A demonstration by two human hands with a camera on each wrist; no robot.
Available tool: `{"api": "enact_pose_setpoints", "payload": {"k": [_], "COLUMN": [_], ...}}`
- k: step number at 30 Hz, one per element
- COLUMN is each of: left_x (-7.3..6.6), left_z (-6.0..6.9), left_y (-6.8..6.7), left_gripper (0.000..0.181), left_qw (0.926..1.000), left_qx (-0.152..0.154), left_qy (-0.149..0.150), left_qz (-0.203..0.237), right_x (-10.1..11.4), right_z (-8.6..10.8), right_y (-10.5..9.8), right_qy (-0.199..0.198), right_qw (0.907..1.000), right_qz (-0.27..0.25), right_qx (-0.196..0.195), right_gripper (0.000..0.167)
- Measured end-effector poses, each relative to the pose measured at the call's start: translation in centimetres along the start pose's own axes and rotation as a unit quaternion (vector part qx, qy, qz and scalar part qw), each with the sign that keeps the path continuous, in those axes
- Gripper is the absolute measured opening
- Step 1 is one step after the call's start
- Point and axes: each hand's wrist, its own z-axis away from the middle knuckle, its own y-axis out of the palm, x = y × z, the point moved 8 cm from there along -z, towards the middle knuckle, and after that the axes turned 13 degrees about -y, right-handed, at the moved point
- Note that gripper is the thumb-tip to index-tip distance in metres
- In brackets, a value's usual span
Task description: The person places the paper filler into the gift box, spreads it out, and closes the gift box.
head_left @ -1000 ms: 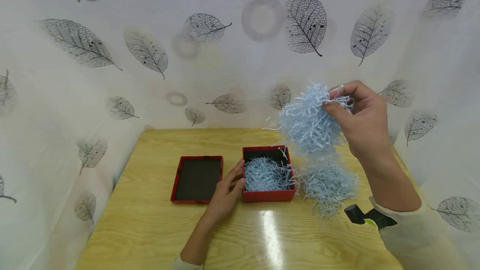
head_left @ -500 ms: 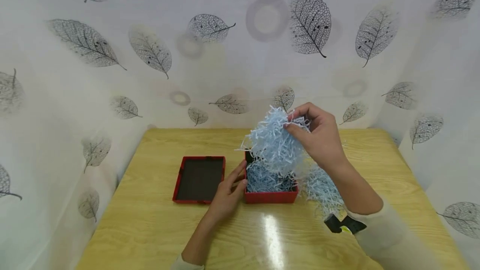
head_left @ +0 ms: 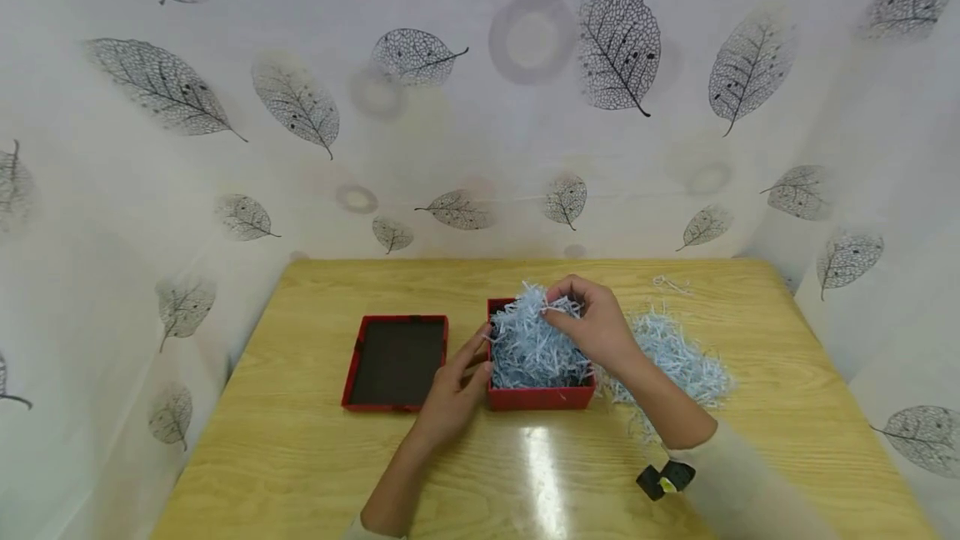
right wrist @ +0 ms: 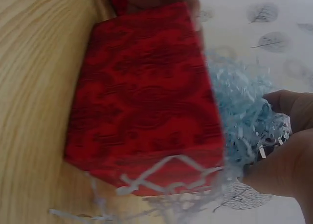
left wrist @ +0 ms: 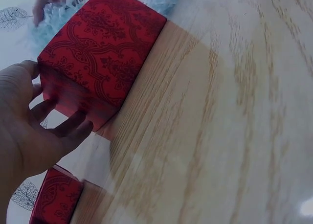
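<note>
Centrally on the table, the red box is placed well away from the side edges, flanked by 1 shallow tray and a paper pile. The tray-side gap is partly blocked by the left hand, fingers spread against the box; at its opening, blue shreds are pinched by the right hand.

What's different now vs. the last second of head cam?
Right hand moved left and down, carrying its clump of pale blue paper shreds from up on the right to the mouth of the red box. Nothing newly gripped; clump still pinched, not released. Unchanged: left hand against the box's left side, shallow red lid left of the box.
</note>
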Motion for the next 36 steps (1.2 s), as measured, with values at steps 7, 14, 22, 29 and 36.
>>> {"api": "enact_pose_setpoints", "payload": {"k": [7, 14, 22, 29, 36], "left_x": [0.3, -0.2, -0.2, -0.1, 0.1], "left_z": [0.3, 0.5, 0.3, 0.1, 0.1], "left_y": [0.3, 0.0, -0.2, 0.1, 0.1], "left_gripper": [0.06, 0.06, 0.059, 0.058, 0.058], "left_qw": [0.9999, 0.9999, 0.9998, 0.9997, 0.9996], "left_qx": [0.009, 0.007, 0.004, 0.013, 0.017], "left_qy": [-0.009, -0.006, -0.015, -0.021, -0.023], "left_qz": [-0.008, -0.013, -0.009, -0.006, -0.006], "right_x": [-0.9, 2.5, -0.1, -3.6, -6.4], "right_z": [0.5, -0.3, 0.2, 0.4, -0.5], "right_y": [0.7, -1.9, 2.0, 6.3, 8.7], "right_qy": [0.025, -0.011, 0.086, 0.141, 0.189], "right_qw": [0.9975, 0.9969, 0.9654, 0.9543, 0.9523], "right_qz": [0.007, -0.036, -0.175, -0.126, -0.025], "right_qx": [0.066, 0.069, 0.174, 0.231, 0.238], "right_gripper": [0.024, 0.036, 0.034, 0.037, 0.058]}}
